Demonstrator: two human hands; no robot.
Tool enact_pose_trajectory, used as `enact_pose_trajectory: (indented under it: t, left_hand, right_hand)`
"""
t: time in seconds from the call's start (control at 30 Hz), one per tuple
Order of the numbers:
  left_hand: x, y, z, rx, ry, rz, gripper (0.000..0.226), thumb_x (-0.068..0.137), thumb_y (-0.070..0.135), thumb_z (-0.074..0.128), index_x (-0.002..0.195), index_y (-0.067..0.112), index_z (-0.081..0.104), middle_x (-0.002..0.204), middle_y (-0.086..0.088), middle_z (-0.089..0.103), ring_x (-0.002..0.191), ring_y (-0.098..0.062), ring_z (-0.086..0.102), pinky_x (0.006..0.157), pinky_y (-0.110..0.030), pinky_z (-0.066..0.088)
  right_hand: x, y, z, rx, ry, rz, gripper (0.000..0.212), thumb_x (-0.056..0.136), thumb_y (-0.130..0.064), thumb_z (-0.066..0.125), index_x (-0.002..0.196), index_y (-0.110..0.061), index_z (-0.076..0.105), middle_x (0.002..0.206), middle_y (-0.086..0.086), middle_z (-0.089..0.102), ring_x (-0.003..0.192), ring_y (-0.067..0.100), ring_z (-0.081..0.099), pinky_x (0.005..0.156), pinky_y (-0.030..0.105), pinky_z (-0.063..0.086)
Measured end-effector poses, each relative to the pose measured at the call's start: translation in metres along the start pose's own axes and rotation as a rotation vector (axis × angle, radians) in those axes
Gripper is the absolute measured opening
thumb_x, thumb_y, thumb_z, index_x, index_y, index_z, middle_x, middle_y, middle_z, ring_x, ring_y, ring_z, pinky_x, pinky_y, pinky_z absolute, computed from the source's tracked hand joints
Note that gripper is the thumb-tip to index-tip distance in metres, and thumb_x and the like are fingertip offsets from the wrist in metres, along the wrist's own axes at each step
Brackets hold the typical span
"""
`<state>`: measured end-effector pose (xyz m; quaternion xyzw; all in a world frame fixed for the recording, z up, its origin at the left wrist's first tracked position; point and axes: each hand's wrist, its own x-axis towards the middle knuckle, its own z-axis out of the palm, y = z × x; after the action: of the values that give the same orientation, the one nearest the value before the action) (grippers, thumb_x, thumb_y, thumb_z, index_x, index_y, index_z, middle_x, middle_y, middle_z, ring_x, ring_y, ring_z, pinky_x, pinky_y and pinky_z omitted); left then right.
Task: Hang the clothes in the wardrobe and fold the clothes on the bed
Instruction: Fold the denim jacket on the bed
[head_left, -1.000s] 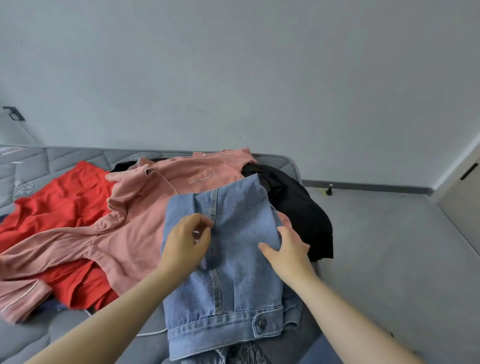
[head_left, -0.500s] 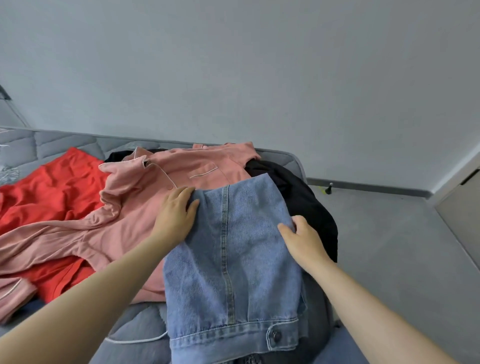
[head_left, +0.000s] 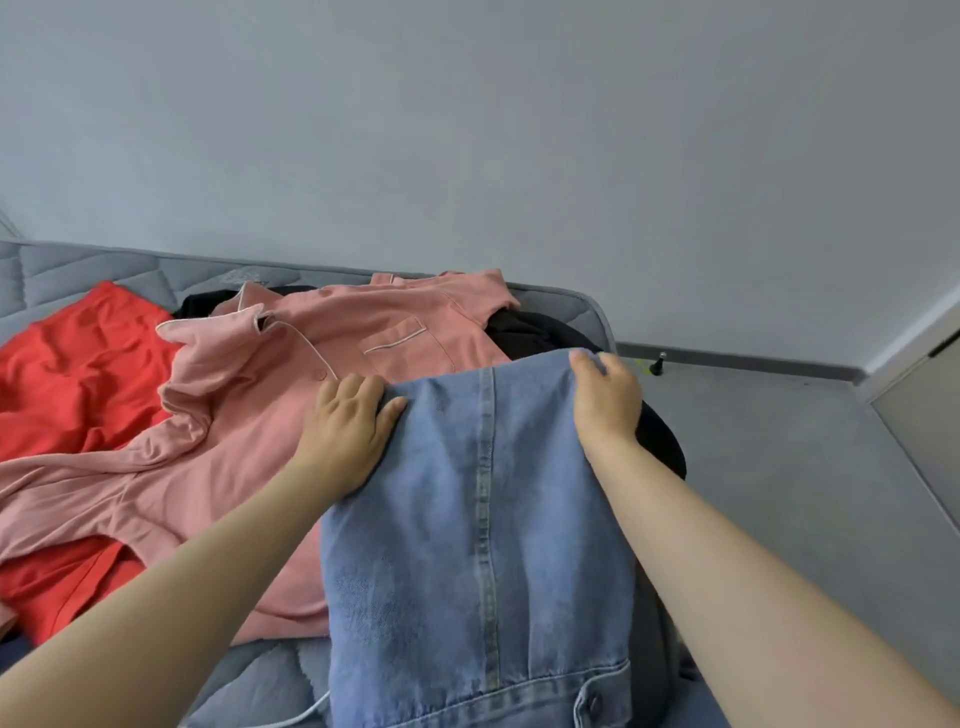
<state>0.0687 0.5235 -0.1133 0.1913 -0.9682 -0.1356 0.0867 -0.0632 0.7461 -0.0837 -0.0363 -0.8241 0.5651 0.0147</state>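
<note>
So the person has a light blue denim jacket folded into a long panel (head_left: 478, 519) lying on the near corner of the grey quilted bed (head_left: 104, 270). It partly overlaps a pink pyjama shirt with white piping (head_left: 291, 374), and a bright red garment (head_left: 78, 374) and a crumpled black one (head_left: 524, 332) are in the pile behind. It looks like the denim is held at its far end to square it up before the next fold, one hand per corner so the heavy cloth doesn't skew. The left hand (head_left: 348, 431) lies palm-down at the top left corner, fingers fairly straight and close together and thumb splayed onto the denim edge, so it's pressing rather than pinching. The right hand (head_left: 605, 400) has its fingers curled over the top right corner, gripping the fabric. Both forearms reach forward along the sides of the jacket, wrists roughly level. None of the other clothes are sorted yet, so there's plenty of folding left.
</note>
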Motion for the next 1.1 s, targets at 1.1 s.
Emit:
enact_pose_trajectory:
  t: [1.1]
  left_hand:
    - [-0.114, 0.034, -0.051, -0.871, 0.095, -0.392, 0.059, 0.048, 0.041, 0.093, 0.091, 0.032, 0.055, 0.09, 0.018, 0.063, 0.083, 0.004, 0.056, 0.064, -0.016, 0.04]
  right_hand:
    - [-0.101, 0.04, -0.114, 0.212, -0.52, 0.263, 0.034, 0.075, -0.027, 0.081, 0.104, -0.013, 0.071, 0.092, 0.005, 0.076, 0.084, 0.022, 0.074, 0.061, 0.025, 0.057]
